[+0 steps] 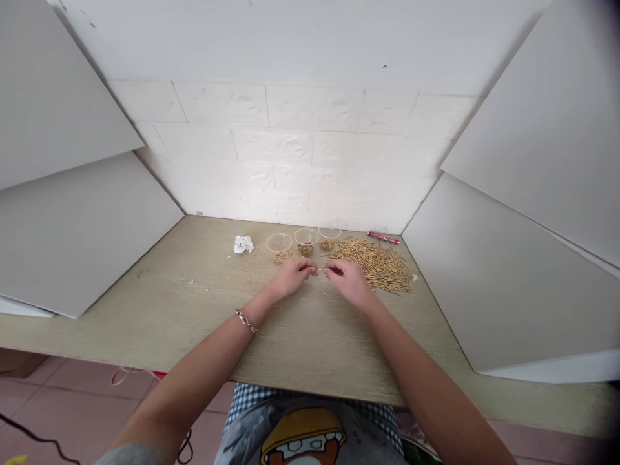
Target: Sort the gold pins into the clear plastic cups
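My left hand (294, 274) and my right hand (349, 279) meet above the table, each in a pinch. Between their fingertips stretches a thin, pale gold stick (320, 268); its ends are hidden by the fingers. Just beyond my right hand spreads a large loose pile of thin gold-coloured sticks (378, 261). Behind my left hand stand three clear round cups, the left cup (279, 242), the middle cup (306, 236) and the right cup (330, 229). Small gold-coloured pieces lie in them, too small to make out.
A crumpled white tissue (243, 244) lies left of the cups. Behind the pile is a red patterned tube (383, 237). Small white scraps (191, 281) dot the wooden table (159, 310). Grey panels (77, 239) flank both sides, and a white brick-patterned wall (290, 148) closes the back.
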`<action>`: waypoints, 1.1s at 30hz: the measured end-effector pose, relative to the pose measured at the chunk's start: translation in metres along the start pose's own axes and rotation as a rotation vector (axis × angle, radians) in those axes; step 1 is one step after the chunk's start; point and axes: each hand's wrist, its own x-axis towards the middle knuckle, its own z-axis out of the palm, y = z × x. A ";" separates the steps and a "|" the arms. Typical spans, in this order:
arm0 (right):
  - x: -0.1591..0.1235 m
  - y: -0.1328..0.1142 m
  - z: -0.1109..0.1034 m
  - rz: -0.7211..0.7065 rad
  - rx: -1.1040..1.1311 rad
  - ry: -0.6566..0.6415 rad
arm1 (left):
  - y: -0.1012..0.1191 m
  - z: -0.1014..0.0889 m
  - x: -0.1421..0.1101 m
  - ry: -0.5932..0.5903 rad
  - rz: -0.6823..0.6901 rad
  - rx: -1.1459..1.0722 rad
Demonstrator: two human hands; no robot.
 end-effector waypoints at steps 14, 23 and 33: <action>-0.003 0.001 0.015 -0.012 -0.038 0.192 | 0.000 0.008 0.002 0.048 -0.086 -0.221; -0.004 -0.002 0.014 -0.036 -0.110 0.162 | 0.002 0.008 0.001 0.070 -0.102 -0.212; 0.001 0.002 0.012 0.209 0.231 0.030 | 0.006 0.005 -0.001 0.004 -0.066 -0.286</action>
